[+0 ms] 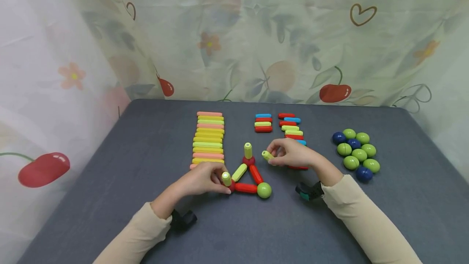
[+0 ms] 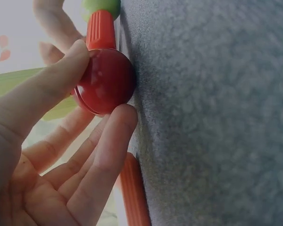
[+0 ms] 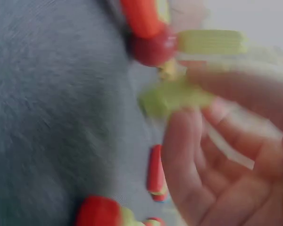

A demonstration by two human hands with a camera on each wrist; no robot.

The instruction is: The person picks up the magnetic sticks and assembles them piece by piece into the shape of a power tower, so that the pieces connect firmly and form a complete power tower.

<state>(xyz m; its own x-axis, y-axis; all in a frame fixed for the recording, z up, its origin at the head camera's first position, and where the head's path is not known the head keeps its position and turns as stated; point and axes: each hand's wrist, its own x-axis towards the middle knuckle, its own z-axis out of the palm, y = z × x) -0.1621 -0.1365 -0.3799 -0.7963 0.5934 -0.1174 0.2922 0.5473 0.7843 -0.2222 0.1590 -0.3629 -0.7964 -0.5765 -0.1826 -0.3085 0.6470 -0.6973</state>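
Note:
A flat triangle of red sticks (image 1: 245, 188) and one yellow-green stick (image 1: 239, 172) lies on the grey table (image 1: 146, 146), joined by balls. My left hand (image 1: 205, 180) pinches the red corner ball (image 2: 106, 81) between thumb and fingers; a short green stick (image 1: 226, 179) stands upright on it. Another green stick (image 1: 248, 150) stands on the red top ball (image 1: 248, 160). The third corner is a green ball (image 1: 264, 190). My right hand (image 1: 289, 154) holds a green stick (image 1: 267, 155) in its fingertips, just right of the top ball. The right wrist view is blurred and shows that green stick (image 3: 177, 96) in the fingers.
A column of long pink, yellow and green sticks (image 1: 209, 137) lies behind the left hand. Two small piles of short coloured sticks (image 1: 263, 122) (image 1: 291, 127) lie behind the right hand. Several green and blue balls (image 1: 357, 154) sit at the right. A printed curtain (image 1: 256, 44) surrounds the table.

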